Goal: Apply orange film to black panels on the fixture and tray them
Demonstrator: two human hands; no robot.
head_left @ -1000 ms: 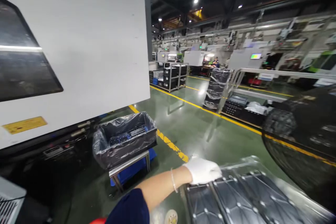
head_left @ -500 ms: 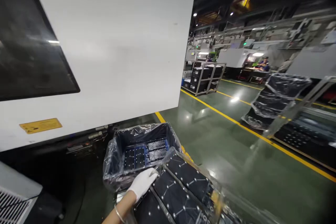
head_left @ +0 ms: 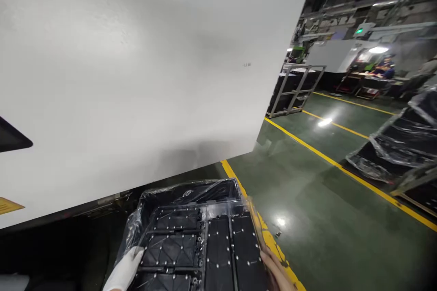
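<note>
Here's the tray [head_left: 223, 210], clear thin plastic with a glossy rim, right over the mouth of the crate [head_left: 194, 194], tipped towards us. Whether it touches anything inside can't be told. The left hand [head_left: 126, 269], in a white knitted-looking glove, has its fingers closed on the tray's left edge; the right hand [head_left: 278, 268], blurred and running out of the frame, grips the right edge with its fingers nearly together.

Look at the panels [head_left: 167, 250]: black, flat, rectangular, dotted with silvery studs and crossed by raised ribs, three laid crosswise on the left, two long ones upright beside them. A crinkled see-through liner [head_left: 132, 232] spills over the crate's rim.

Now the writing: a yellow label [head_left: 10, 205], cut off by the frame, print unreadable; a tiny dark mark [head_left: 247, 64] on the machine [head_left: 136, 77], also illegible. That smooth white machine walls off the view just behind the crate, a dark window corner [head_left: 12, 136] at far left.

Off right, shiny green floor [head_left: 327, 227] with yellow lines [head_left: 307, 146], a metal rack [head_left: 293, 95], a plastic-wrapped stack [head_left: 406, 145], and, well back, a person [head_left: 385, 66] under a bright lamp [head_left: 378, 50].
</note>
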